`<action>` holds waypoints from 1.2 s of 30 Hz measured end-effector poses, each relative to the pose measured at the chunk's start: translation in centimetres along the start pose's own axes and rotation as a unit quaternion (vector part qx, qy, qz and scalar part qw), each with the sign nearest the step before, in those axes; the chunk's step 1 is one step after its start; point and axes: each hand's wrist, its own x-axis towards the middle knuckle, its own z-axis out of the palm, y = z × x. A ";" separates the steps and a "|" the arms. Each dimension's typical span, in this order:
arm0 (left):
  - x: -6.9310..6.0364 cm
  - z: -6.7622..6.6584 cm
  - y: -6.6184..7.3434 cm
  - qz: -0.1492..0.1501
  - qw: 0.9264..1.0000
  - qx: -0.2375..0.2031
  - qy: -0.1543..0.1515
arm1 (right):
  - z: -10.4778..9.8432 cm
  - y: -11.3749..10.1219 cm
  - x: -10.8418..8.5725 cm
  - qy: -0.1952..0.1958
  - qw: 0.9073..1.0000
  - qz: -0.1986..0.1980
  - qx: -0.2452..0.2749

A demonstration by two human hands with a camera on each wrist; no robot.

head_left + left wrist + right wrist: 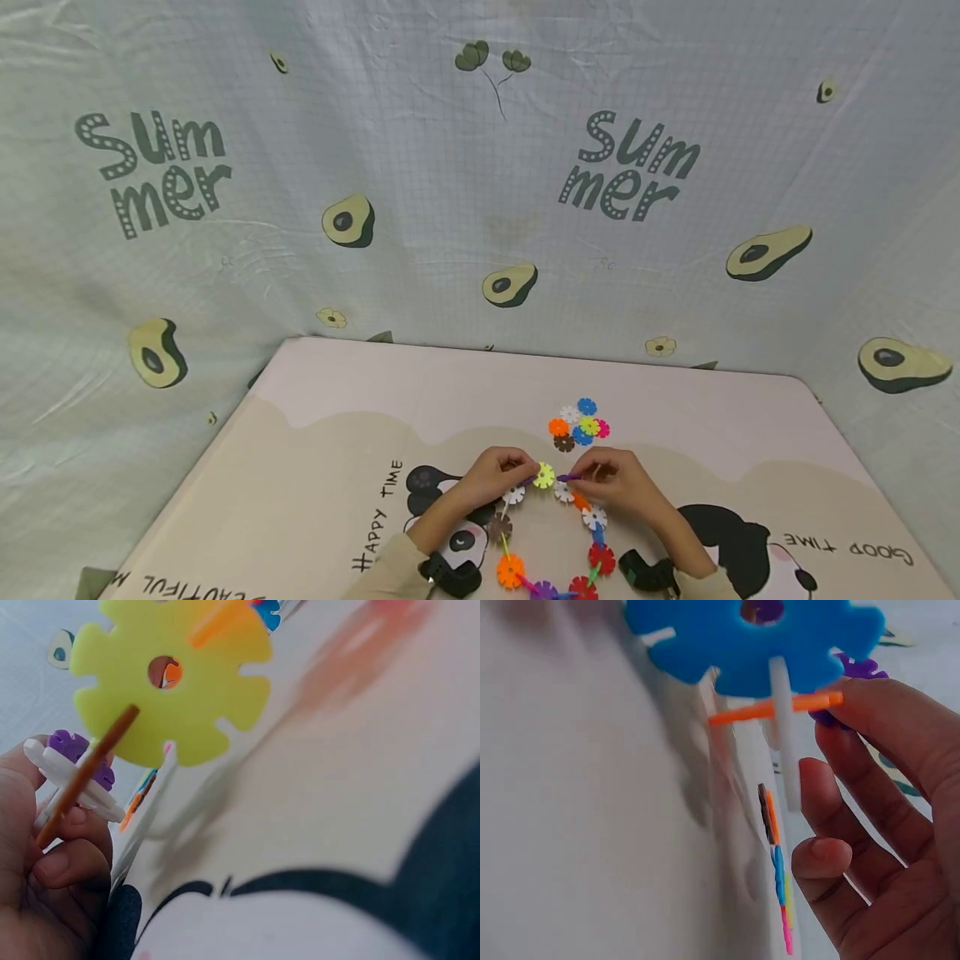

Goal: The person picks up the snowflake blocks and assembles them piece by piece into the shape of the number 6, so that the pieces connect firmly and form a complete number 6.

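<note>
Notched plastic snowflake discs are linked into a ring in front of me. At its far side stands a yellow disc [543, 475], between my two hands. My left hand [497, 473] pinches a purple disc [67, 744] just left of the yellow one, beside a white disc [513, 495]. On the other side, my right hand [615, 480] pinches a second purple disc [568, 477] edge-on, close to the yellow disc; whether they touch I cannot tell. A white disc [564, 492] and an orange disc [581, 502] sit below that hand. A blue disc [757, 645] looms large in the right wrist view.
Nearer me the ring continues with a brown disc [500, 528], an orange disc [510, 572] and a red disc [601, 557]. Beyond the hands lies a loose pile of discs [582, 435] in several colours. The printed table [337, 375] meets a patterned curtain [420, 275] behind.
</note>
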 end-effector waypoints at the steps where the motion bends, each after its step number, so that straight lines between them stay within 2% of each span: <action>1: -0.1 0.0 0.2 -0.002 1.000 0.001 0.002 | 0.1 -0.1 0.1 -0.002 1.000 -0.004 0.000; 8: -1.4 -0.8 3.3 -0.004 1.000 -0.009 -0.001 | 0.9 -0.6 0.4 0.013 1.000 0.001 -0.011; 11: -1.8 -1.0 4.1 -0.007 1.000 -0.012 -0.005 | 1.2 -0.6 0.5 0.022 1.000 -0.006 -0.008; 16: -1.8 -1.0 3.9 -0.002 1.000 -0.021 -0.013 | 1.3 -0.6 0.5 0.025 0.999 -0.019 -0.005; 19: -1.1 -0.7 2.2 -0.006 1.000 -0.024 -0.017 | 1.2 -2.3 0.8 0.026 0.999 -0.032 0.001; 23: -0.9 -0.6 1.6 0.000 1.000 -0.019 -0.018 | 1.3 -4.2 1.2 0.032 0.998 -0.058 0.012; 28: -1.8 -1.2 3.5 0.011 0.999 -0.026 -0.020 | 1.5 -4.1 1.2 0.039 0.997 -0.064 0.007; 32: -2.0 -1.2 3.9 0.007 0.999 -0.030 -0.017 | 1.5 -4.1 1.2 0.038 0.998 -0.052 0.003; 36: -1.8 -1.2 3.5 0.004 0.999 -0.036 -0.021 | 1.6 -3.9 1.2 0.035 0.998 -0.058 0.006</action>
